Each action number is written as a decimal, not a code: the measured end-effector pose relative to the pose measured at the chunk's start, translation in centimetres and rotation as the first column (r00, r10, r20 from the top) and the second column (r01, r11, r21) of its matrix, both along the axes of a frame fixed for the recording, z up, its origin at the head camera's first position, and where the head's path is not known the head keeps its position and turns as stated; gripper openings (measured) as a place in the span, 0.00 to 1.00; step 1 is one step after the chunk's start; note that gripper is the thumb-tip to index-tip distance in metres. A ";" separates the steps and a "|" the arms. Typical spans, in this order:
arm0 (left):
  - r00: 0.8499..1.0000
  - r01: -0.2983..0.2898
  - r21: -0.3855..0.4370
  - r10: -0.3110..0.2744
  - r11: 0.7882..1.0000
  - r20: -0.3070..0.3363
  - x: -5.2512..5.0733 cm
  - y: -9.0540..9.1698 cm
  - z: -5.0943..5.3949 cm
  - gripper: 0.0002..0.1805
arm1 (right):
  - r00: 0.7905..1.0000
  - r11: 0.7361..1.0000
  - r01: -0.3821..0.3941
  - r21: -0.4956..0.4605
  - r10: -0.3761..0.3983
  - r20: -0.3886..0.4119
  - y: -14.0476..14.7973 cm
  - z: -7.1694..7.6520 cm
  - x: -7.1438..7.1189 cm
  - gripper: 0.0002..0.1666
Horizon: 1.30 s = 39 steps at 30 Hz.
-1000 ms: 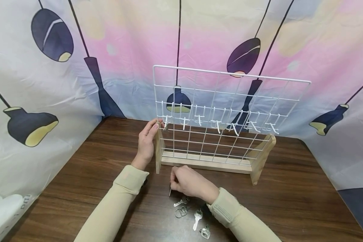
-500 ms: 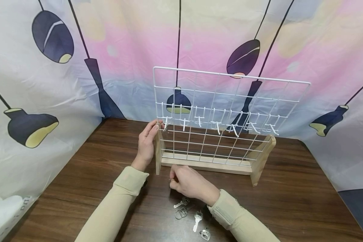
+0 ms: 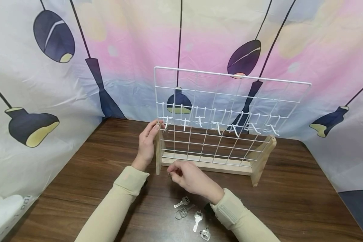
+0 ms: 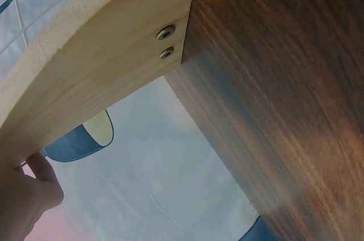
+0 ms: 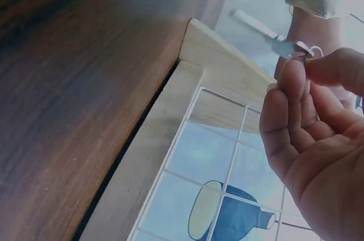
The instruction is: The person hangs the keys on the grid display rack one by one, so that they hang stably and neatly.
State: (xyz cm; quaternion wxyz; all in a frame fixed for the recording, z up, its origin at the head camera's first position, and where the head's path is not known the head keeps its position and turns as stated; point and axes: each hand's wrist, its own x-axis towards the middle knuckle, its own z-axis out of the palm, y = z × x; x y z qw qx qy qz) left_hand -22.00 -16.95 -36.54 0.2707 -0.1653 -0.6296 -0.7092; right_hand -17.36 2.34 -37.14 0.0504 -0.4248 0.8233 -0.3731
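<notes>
My left hand (image 3: 147, 143) grips the upper left end of a white wire grid rack (image 3: 203, 143), where its wooden side meets the grid. In the left wrist view, the fingers of that hand (image 4: 28, 198) lie at the edge of the wooden side panel (image 4: 114, 53). Low in front of the rack, my right hand (image 3: 192, 178) pinches a key between thumb and fingertips. In the right wrist view the key (image 5: 259, 28) points up and left, with a small ring by the thumb. White hooks (image 3: 217, 127) line the grid; something small and metallic hangs at the leftmost one.
Several loose keys lie on the dark wooden table (image 3: 109, 161), among them a key (image 3: 198, 220) and a key ring (image 3: 178, 214). A printed cloth (image 3: 133, 40) stands behind and at both sides. A white object (image 3: 9, 215) is at the lower left.
My right hand has lifted slightly and turned, and the key no longer points down below its fingers. My left hand has stayed on the rack.
</notes>
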 end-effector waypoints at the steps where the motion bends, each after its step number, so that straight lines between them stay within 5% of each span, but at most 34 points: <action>1: 1.000 0.002 0.001 -0.002 1.000 -0.001 0.0 0.0 0.0 0.22 | 1.000 1.000 0.004 0.012 -0.004 -0.004 0.1 0.1 0.0 0.08; 5: 1.000 0.005 0.004 -0.005 1.000 0.001 0.0 0.0 0.0 0.23 | 1.000 0.999 -0.005 0.036 0.005 -0.002 0.4 0.4 -0.1 0.06; 12: 1.000 0.011 0.010 -0.011 1.000 0.002 0.0 0.0 0.0 0.22 | 0.990 0.999 -0.040 0.028 0.036 0.139 0.8 1.0 -0.2 0.04; 21: 1.000 -0.003 0.004 0.003 1.000 0.008 0.0 -0.1 -0.1 0.19 | 0.970 0.984 0.032 -0.176 0.012 0.244 0.9 1.8 -0.2 0.05; 26: 1.000 -0.003 0.005 0.003 1.000 0.010 0.0 0.0 0.0 0.20 | 0.960 0.936 0.129 -0.327 -0.034 0.279 0.7 2.2 -0.3 0.07; 33: 1.000 -0.008 0.009 0.008 1.000 0.017 0.1 0.1 0.1 0.20 | 0.932 0.821 0.242 -0.517 -0.049 0.358 0.5 2.7 -0.5 0.08; 39: 1.000 -0.010 0.012 0.010 1.000 0.010 0.0 0.1 0.1 0.20 | 0.940 0.780 0.256 -0.571 -0.063 0.335 0.5 3.0 -0.4 0.08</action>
